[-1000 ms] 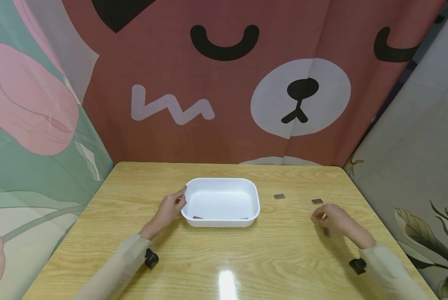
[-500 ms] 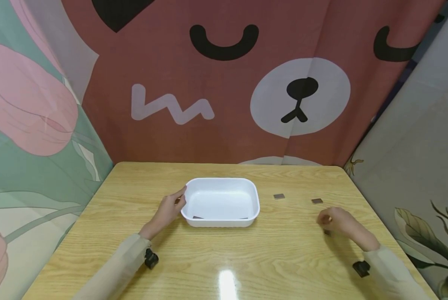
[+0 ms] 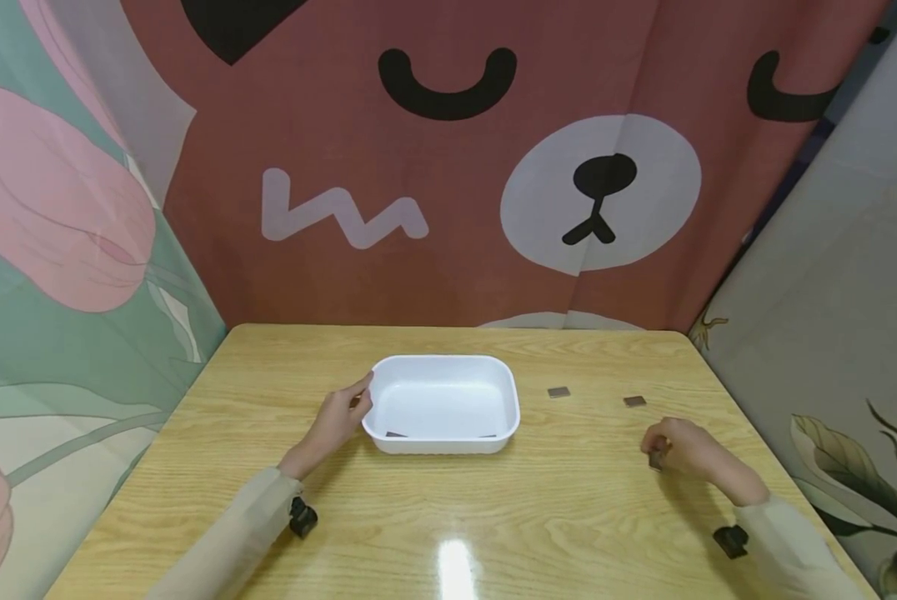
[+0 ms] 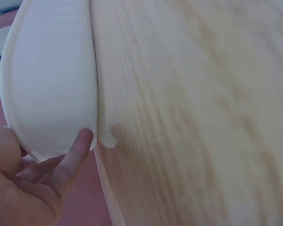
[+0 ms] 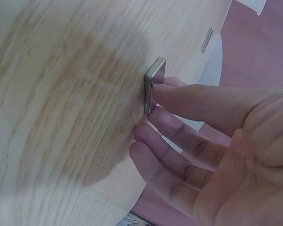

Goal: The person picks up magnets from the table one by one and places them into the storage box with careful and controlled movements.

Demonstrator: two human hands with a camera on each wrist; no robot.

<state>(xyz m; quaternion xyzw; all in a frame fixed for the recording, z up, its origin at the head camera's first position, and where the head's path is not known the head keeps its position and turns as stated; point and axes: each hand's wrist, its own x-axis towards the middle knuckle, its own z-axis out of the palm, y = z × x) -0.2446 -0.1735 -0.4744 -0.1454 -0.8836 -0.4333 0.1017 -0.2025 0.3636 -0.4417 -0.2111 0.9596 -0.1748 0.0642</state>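
At the left end of a white plastic basin [image 3: 441, 447], my left hand [image 3: 339, 421] holds the rim. The left wrist view shows one finger of that hand [image 4: 37, 186] lying along the basin's outer wall [image 4: 52, 84]. On the right side of the table, my right hand [image 3: 684, 446] pinches a small, flat, rectangular metal piece [image 5: 155, 75] between thumb and fingers, close to the wood. The other fingers are loosely bent beneath it. Inside the basin, slivers of dark pieces [image 3: 396, 434] show just over the near wall, which hides the rest of them.
Two more flat pieces lie on the wooden table [image 3: 433, 525]: one grey piece [image 3: 558, 392] right of the basin, and one darker piece [image 3: 634, 402] beyond my right hand. A printed curtain [image 3: 448, 275] hangs behind the table, with more cloth along both sides.
My right hand has shifted slightly right and toward me, down to the nearest metal piece, and its thumb and fingers have closed on it. The left hand and basin stay put.
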